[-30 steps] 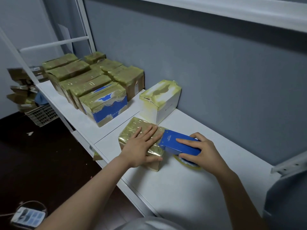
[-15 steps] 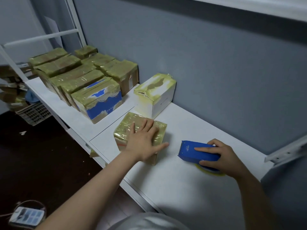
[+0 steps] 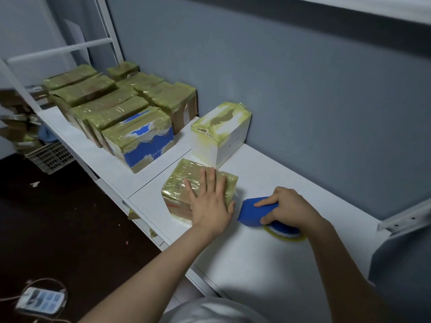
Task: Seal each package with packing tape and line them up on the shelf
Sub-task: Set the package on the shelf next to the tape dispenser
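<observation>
Head view shows a smooth white shelf (image 3: 268, 264) carrying a tight block of boxes (image 3: 121, 108) at its far end, each wrapped in glossy, wrinkled yellowish tape; that part looks done. A white carton (image 3: 219, 134) stands apart against the wall, its top taped patchily. Nearest sits the package (image 3: 184, 183), a squat cardboard block skinned in shiny tape, so its sealing seems about finished; it is not yet in the row. The left hand (image 3: 210, 201) lies flat on its top, fingers straight and spread. The right hand (image 3: 289, 208) grips the blue dispenser (image 3: 250, 212) just beside the package, its yellow-rimmed roll (image 3: 286, 236) resting on the shelf.
</observation>
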